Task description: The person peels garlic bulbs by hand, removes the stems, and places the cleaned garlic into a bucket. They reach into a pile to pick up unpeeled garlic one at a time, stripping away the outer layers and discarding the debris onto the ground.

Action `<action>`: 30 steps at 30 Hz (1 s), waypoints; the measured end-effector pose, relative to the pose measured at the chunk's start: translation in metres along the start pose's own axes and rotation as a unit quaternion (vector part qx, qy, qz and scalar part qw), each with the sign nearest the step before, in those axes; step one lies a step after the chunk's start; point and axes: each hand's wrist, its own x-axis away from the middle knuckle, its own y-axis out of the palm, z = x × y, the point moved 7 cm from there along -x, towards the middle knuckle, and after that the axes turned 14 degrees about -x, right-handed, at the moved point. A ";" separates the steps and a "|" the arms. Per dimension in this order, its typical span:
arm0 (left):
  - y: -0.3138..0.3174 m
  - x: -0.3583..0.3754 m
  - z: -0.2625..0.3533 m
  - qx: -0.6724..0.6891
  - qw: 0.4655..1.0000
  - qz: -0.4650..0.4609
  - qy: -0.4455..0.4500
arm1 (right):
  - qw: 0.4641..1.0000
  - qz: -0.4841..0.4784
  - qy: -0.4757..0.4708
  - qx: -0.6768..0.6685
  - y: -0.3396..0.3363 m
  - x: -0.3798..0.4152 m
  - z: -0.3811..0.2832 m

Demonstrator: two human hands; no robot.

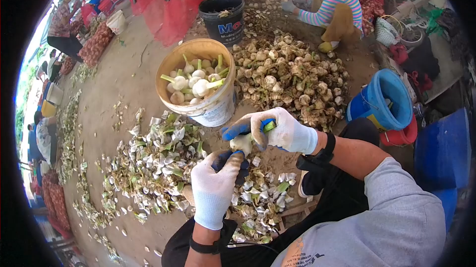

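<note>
A garlic bulb (pixel 241 144) with a short green stem is held between my two gloved hands. My right hand (pixel 282 130), in a white glove with blue-coated fingers, closes round its stem end from above. From below, the thumb and fingers of my left hand (pixel 216 180) pinch the bulb's lower end; part of those fingers is hidden. Beyond my hands stands a cream bucket (pixel 218 103) holding several pale garlic bulbs (pixel 198 81) with cut green stems. To its right lies a big heap of unpeeled, soil-stained garlic (pixel 297 78).
Peeled garlic skins (pixel 158 155) cover the ground at left and below my hands. A black bucket (pixel 221 21) stands behind the cream one, a blue bucket (pixel 382 101) at right. A person in a striped top (pixel 339 1) crouches behind the heap; other people work far left.
</note>
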 end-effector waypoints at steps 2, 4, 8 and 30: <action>-0.001 0.001 0.001 0.000 1.000 0.009 -0.006 | 1.000 0.002 0.014 0.021 -0.003 0.001 0.004; -0.001 0.002 0.002 -0.005 1.000 0.003 -0.025 | 0.999 0.006 0.029 0.042 -0.004 0.002 0.006; -0.007 -0.001 -0.002 -0.089 0.994 0.049 0.037 | 1.000 0.002 0.021 0.021 0.003 0.001 0.004; -0.009 0.014 0.033 -0.236 0.927 0.100 0.273 | 0.938 0.046 0.136 -0.317 -0.007 0.001 0.034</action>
